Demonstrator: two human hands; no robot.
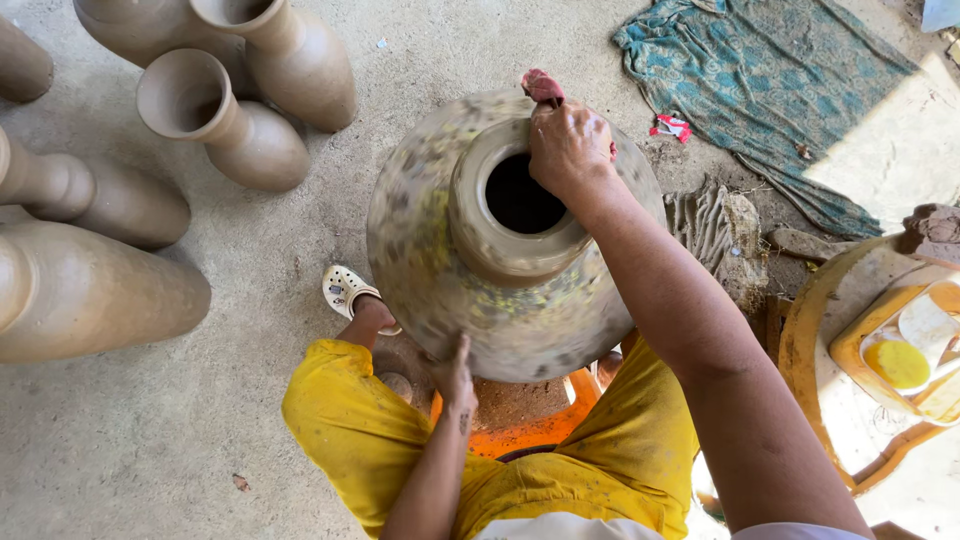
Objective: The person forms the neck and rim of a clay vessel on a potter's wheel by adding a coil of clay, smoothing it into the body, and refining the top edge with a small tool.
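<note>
Honestly not seeing any proper packages, labels, signs or screens lying around here. The closest thing is a small crumpled red and white scrap (pixel 671 127), maybe a wrapper, sitting on the concrete floor (pixel 150 440) just beside the lower left edge of the teal patterned cloth (pixel 760 90), up toward the top right of the floor. It's too small and scrunched for me to be telling what it really is.
</note>
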